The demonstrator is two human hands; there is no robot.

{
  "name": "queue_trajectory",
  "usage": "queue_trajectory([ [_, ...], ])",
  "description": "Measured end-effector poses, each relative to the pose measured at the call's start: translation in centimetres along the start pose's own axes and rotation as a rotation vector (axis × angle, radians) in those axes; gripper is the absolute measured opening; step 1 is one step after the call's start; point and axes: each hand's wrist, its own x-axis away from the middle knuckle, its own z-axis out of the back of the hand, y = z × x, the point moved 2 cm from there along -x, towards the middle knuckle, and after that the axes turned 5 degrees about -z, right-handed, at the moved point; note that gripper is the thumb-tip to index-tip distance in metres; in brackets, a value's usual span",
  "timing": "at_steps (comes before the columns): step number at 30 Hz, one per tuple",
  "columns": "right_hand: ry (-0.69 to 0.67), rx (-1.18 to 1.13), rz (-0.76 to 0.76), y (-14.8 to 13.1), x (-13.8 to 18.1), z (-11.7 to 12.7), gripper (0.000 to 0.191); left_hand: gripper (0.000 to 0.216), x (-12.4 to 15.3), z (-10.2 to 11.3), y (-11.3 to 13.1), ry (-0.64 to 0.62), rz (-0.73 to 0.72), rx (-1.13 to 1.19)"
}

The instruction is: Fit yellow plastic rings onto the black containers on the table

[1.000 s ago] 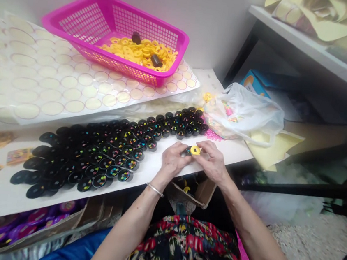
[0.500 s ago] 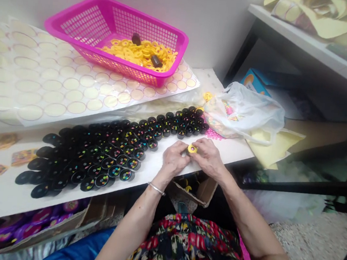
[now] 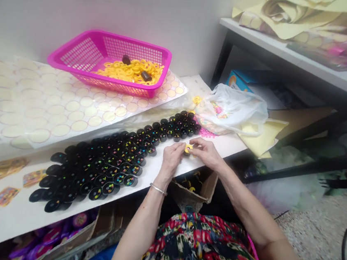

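Observation:
Between my two hands, just over the front edge of the white table (image 3: 157, 167), is a small yellow ring-shaped piece (image 3: 188, 148). My left hand (image 3: 173, 157) pinches it from the left side, thumb and fingers pressed together. On the other side, my right hand (image 3: 205, 153) has its thumb and fingertips at the piece's edge. To the left stand many small black round cups (image 3: 108, 188) in crowded rows, with colourful bits inside those nearest me. Below my hands an open cardboard box (image 3: 206, 189) holds dark and yellow pieces.
A pink basket (image 3: 104, 82) of yellow rings sits at the back on sheets printed with circles (image 3: 39, 135). A white plastic bag (image 3: 244, 106) lies beyond my right hand, near pink beads (image 3: 207, 132). Colourful cards (image 3: 5, 196) lie at left. A shelf (image 3: 329, 59) stands at right.
The camera view has shifted, so the table's contents sit differently in the picture. The yellow piece has turned between my fingers, and my right fingers have loosened and spread somewhat.

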Motion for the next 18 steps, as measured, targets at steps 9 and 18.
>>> queue_trajectory([
  [9,0.083,-0.255,-0.323,1.6,-1.1,-1.5,0.037,0.040,-0.1,-0.8,-0.2,0.070,0.008,-0.123],
  [18,0.076,-0.241,-0.336,1.4,-0.6,-2.2,0.038,0.031,0.1,-1.4,-0.8,0.135,-0.022,-0.191],
])
